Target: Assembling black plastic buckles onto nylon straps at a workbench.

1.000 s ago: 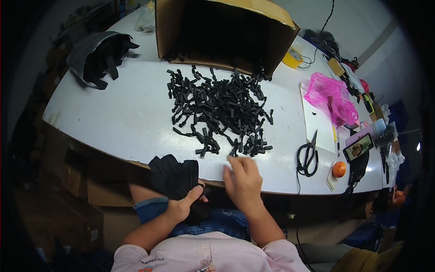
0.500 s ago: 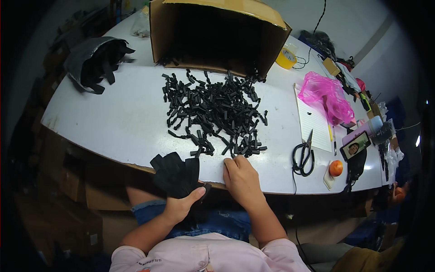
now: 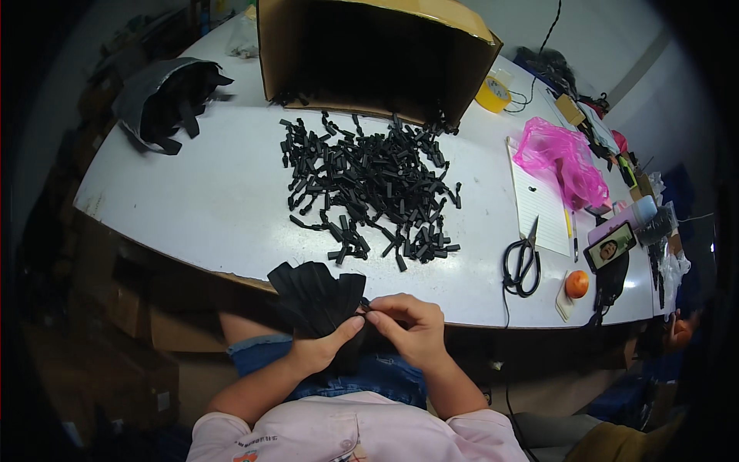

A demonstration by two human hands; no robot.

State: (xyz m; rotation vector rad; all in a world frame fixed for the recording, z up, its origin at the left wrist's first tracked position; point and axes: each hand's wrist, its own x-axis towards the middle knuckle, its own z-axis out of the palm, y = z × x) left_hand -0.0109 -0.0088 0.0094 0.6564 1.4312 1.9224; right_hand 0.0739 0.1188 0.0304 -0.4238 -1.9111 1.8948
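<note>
Across the white counter [image 3: 192, 185], an open carton [image 3: 431, 11] lies tipped on its side, a wide pile of small black parts [image 3: 377, 169] before its mouth. A pink plastic bag [image 3: 558, 158] sits to the right, clear of the hands. Past the near edge, the left hand [image 3: 323, 350] grips a fanned bundle of black strips [image 3: 317, 296]; the right hand [image 3: 412, 327] has come back from the pile to meet it, so the work now seems to be at the bundle's side. Scissors [image 3: 523, 266] and an orange fruit [image 3: 576, 284] lie well apart. The right fingers pinch a small dark piece [image 3: 365, 305] beside the left thumb; fingers mostly hide it, so how it joins the strips is unclear.
</note>
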